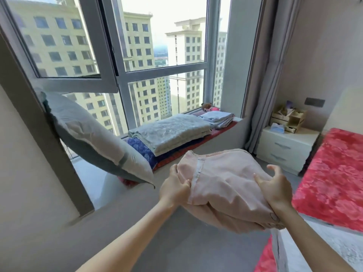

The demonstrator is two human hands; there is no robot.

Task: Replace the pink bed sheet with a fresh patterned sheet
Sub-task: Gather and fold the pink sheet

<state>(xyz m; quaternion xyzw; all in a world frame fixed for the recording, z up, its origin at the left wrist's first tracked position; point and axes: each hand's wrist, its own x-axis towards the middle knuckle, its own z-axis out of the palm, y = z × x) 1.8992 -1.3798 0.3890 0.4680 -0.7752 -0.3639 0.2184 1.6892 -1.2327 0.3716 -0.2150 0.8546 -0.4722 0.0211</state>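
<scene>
Pale pink sheet bundle (225, 185), plain, lighter hem strip. Grey pillow (88, 134) w/ darker grey edge band. Pale grey-green folded blanket (169, 132), faint texture. Dk blue cloth (141, 150) under it, floral pattern. Bright red bed cover (334, 173), tonal rose-like pattern. Cream-white nightstand (284, 148). Grey curtain (263, 75), grey window frame (167, 70).

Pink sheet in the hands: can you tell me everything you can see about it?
The sheet is pale pink, thin, soft-looking cloth, bunched into a loose, wrinkled bundle. A stitched hem band runs down its left part. It is held in the air in front of the window seat, left of the red bed. The left grip pinches its left edge; the right grip curls over its right side. Nothing else touches it.
</scene>
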